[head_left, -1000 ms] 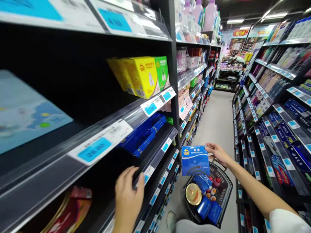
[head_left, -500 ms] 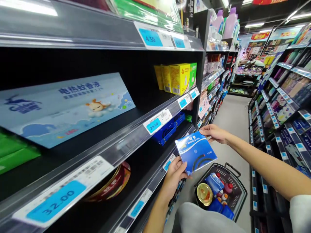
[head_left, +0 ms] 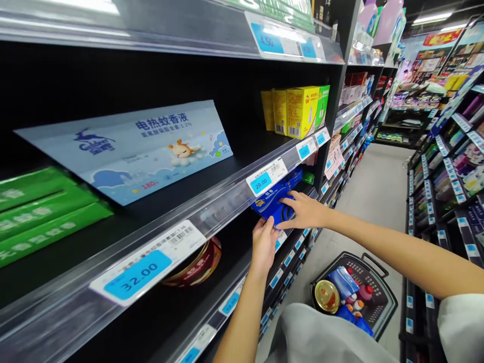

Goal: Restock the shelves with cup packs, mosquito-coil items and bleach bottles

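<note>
A blue mosquito coil box [head_left: 271, 205] is at the opening of the lower shelf, tilted, with its printed face toward me. My left hand [head_left: 263, 243] grips its near lower corner, thumb on the front. My right hand [head_left: 305, 209] lies across the right part of the box, fingers bent over the face and thumb at the lower edge. Part of the box is covered by that hand and by the shelf lip above. Behind it on the same shelf, more blue packaging shows. Nearby, a round dark red tin [head_left: 198, 264] stands on this lower shelf.
Above, a shelf edge with price tags [head_left: 266, 176] juts out over my hands. That shelf holds yellow boxes [head_left: 302, 112], green boxes [head_left: 49, 217] and a light blue sign [head_left: 151, 151]. A black basket [head_left: 372, 315] with goods stands on the floor below. Another shelf rack [head_left: 440, 222] lines the right side.
The mosquito coil box has moved from over the aisle into the lower shelf, carried by both hands. My right hand has shifted from its far corner onto its face. The view has turned slightly left.
</note>
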`<state>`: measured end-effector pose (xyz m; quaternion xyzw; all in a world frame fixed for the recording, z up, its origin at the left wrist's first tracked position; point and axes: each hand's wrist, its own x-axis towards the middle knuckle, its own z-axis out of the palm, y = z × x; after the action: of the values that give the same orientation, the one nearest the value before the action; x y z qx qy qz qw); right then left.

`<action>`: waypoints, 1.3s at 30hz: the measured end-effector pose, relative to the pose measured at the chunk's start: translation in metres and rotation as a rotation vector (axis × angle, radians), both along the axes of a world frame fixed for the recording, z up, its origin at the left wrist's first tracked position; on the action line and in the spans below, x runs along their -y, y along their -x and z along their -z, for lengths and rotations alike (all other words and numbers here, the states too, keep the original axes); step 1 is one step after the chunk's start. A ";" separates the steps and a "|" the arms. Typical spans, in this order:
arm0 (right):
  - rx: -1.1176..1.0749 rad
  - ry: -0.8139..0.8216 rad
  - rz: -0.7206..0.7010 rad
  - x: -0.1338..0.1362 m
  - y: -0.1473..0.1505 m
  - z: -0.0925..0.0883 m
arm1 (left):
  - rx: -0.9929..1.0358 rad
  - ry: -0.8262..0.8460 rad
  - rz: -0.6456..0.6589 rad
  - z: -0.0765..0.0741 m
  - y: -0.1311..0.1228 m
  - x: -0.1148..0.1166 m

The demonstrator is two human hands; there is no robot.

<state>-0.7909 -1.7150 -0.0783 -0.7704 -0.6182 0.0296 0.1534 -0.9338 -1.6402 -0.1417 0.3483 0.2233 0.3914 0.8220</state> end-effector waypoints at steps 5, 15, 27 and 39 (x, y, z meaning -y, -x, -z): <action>0.065 -0.024 0.031 -0.037 -0.007 0.017 | -0.013 0.094 -0.095 0.000 -0.017 -0.023; 0.207 -0.007 0.031 -0.067 -0.017 0.019 | 0.007 0.165 -0.153 -0.004 -0.016 -0.026; 0.327 0.072 -0.112 -0.083 -0.015 0.017 | -0.071 0.043 -0.253 0.000 -0.019 -0.011; 0.363 0.059 -0.094 -0.098 -0.011 0.024 | -0.147 -0.026 -0.200 -0.001 -0.023 -0.027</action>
<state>-0.7797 -1.6175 -0.1027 -0.7375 -0.6698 -0.0848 0.0152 -0.9104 -1.6128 -0.1402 0.3626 0.3117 0.4475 0.7557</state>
